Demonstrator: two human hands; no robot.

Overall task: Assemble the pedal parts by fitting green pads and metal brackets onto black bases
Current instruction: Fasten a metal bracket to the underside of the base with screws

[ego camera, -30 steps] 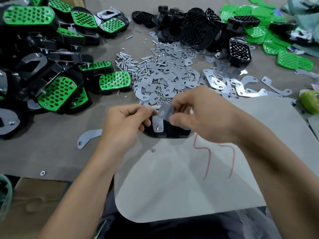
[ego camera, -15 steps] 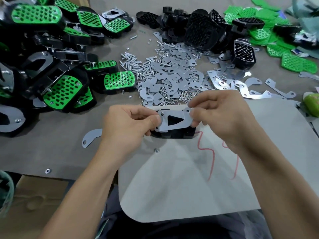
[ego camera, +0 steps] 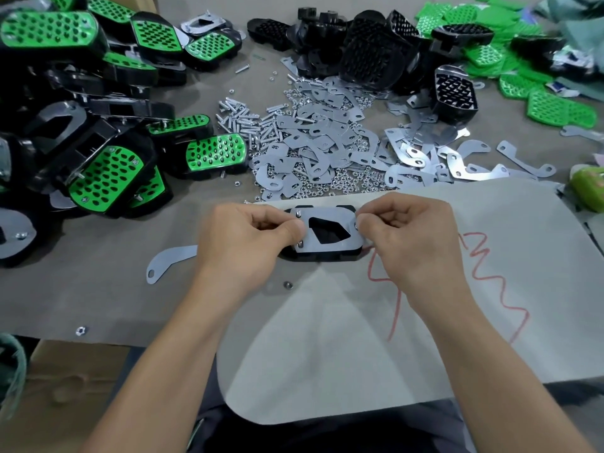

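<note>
A metal bracket (ego camera: 330, 230) sits over bolt tips (ego camera: 300, 245) on a black base (ego camera: 322, 256) at the pale sheet's (ego camera: 359, 354) far edge, your left hand (ego camera: 248, 243) and right hand (ego camera: 415, 237) pinching its ends; finished pedals (ego camera: 98, 178) are piled to the left, while many loose brackets (ego camera: 313, 148) and green pads (ego camera: 562, 109) await

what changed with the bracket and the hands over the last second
The metal bracket, tilted up in the right hand a second ago, has swung down and lies flat on the black base. The left hand now pinches its left end, the right its right end. Base and bracket pile behind stayed put.
</note>
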